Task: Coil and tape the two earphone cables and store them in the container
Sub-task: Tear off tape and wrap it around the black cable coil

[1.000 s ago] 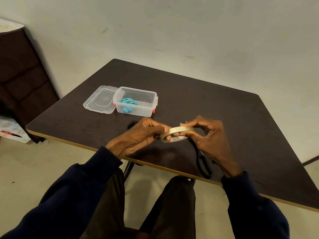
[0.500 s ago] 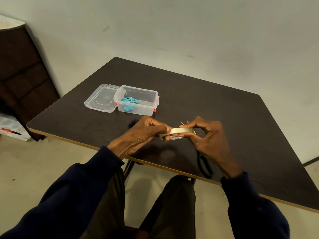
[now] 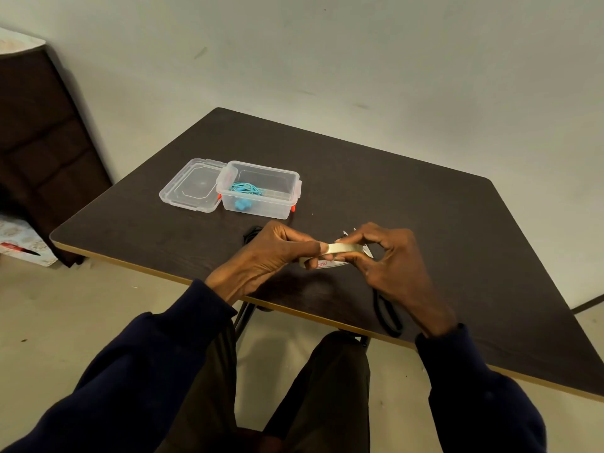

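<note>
Two grips pinch tape roll (image 3: pixel 345 248): left grip (image 3: pixel 273 256), right grip (image 3: pixel 394 266); red core lettering illegible.

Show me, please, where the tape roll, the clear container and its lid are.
tape roll (image 3: pixel 346 248): head view, on its outer band.
clear container (image 3: pixel 271 208): head view, on its front wall.
lid (image 3: pixel 196 184): head view, on its flat middle panel.

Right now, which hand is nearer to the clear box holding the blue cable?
Left. The left hand is just in front of the clear box, on its near side. The right hand is farther off to the right. Both grip the tape roll between them.
</note>
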The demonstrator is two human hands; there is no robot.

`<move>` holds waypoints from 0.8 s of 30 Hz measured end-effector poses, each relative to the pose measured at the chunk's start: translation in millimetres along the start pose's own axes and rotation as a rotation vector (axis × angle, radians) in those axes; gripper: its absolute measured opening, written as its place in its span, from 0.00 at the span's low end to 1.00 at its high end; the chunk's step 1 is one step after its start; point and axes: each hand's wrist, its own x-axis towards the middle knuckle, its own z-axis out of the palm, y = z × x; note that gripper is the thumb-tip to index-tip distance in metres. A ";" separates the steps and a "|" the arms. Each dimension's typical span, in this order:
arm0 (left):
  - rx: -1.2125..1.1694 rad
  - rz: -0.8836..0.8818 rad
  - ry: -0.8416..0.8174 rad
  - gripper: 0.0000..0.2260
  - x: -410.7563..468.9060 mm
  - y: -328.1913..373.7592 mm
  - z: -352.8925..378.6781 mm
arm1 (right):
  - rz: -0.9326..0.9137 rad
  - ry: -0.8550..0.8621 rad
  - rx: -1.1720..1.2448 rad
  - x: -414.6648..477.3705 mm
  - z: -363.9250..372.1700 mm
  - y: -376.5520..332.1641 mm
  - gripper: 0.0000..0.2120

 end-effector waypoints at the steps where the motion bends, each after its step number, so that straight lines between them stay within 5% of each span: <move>1: 0.003 0.012 -0.007 0.10 -0.4 -0.2 0.1 | 0.013 0.001 0.021 -0.3 0.3 -0.1 0.09; 13: -0.507 -0.065 -0.173 0.11 -7.5 -10.1 -19.7 | 0.326 0.098 0.619 -21.7 15.0 4.9 0.11; 17: -0.415 -0.029 -0.158 0.08 -5.5 -9.0 -17.5 | 0.323 0.138 0.585 -21.9 14.1 1.6 0.10; 24: -0.284 0.025 -0.161 0.19 -0.3 -0.1 -17.0 | 0.212 0.103 0.385 -11.6 0.6 -1.5 0.12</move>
